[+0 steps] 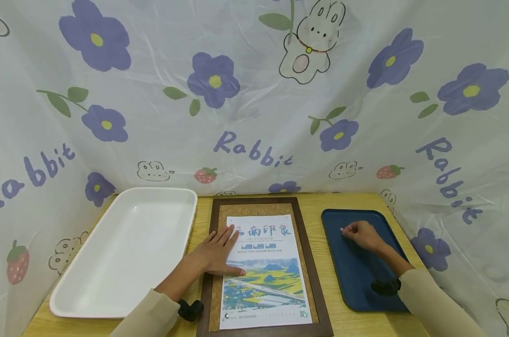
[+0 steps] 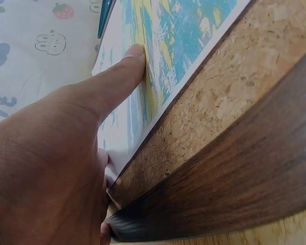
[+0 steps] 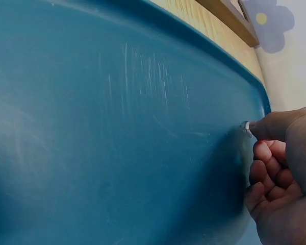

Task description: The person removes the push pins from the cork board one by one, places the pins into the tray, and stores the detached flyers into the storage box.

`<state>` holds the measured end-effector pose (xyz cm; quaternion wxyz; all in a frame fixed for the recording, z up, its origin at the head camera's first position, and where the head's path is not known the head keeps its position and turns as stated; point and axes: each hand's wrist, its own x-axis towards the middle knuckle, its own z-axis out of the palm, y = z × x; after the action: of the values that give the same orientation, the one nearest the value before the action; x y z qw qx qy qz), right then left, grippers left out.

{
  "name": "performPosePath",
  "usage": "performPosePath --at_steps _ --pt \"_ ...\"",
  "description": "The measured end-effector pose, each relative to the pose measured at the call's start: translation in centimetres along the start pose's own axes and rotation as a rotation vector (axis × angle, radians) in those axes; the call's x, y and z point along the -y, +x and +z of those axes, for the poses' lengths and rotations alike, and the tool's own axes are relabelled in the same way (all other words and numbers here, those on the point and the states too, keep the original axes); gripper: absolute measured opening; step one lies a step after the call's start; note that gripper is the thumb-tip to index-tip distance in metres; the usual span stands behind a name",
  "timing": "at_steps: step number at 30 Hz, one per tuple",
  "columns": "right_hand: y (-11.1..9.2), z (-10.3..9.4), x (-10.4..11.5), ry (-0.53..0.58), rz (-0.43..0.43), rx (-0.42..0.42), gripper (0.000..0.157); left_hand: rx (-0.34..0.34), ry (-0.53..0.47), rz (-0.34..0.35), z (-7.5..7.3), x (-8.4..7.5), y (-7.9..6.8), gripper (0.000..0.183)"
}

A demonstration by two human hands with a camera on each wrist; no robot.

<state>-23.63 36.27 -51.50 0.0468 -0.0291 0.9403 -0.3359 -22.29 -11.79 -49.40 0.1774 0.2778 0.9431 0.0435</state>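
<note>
A printed poster (image 1: pixel 265 281) with a landscape picture lies on a cork board (image 1: pixel 215 295) in a dark brown wooden frame (image 1: pixel 317 290). My left hand (image 1: pixel 218 250) rests on the poster's left side with fingers spread, the thumb (image 2: pixel 120 76) lying across the picture. Small round tacks sit at the poster's lower left corner (image 1: pixel 227 316) and lower right corner (image 1: pixel 305 314). Over the upper part of the blue tray (image 1: pixel 351 276), my right hand (image 1: pixel 361 235) pinches a small whitish thumbtack (image 3: pixel 246 126) between thumb and fingertips; the other fingers are curled.
On the left of the wooden table (image 1: pixel 311 220) stands a large white tray (image 1: pixel 124 248), beside the framed board. A white curtain (image 1: pixel 246 117) printed with purple flowers and rabbits hangs behind and along both sides. Dark wrist cameras sit at both cuffs.
</note>
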Motion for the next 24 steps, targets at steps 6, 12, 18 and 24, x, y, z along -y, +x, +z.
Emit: performPosePath --at_steps 6,12,18,24 --pt "-0.3 0.5 0.7 0.028 -0.043 -0.012 0.015 -0.006 -0.007 0.006 0.0 0.1 0.1 0.119" --pt "-0.6 0.7 1.8 0.048 -0.092 -0.011 0.011 0.003 -0.038 0.02 -0.1 0.0 -0.1 0.119" --pt "-0.8 0.8 2.7 0.049 -0.154 0.003 0.011 0.008 -0.017 0.003 -0.2 -0.1 -0.1 0.119" --pt "-1.3 0.8 3.9 0.065 -0.248 0.075 0.015 0.006 -0.013 -0.002 -0.2 -0.1 -0.1 0.119"
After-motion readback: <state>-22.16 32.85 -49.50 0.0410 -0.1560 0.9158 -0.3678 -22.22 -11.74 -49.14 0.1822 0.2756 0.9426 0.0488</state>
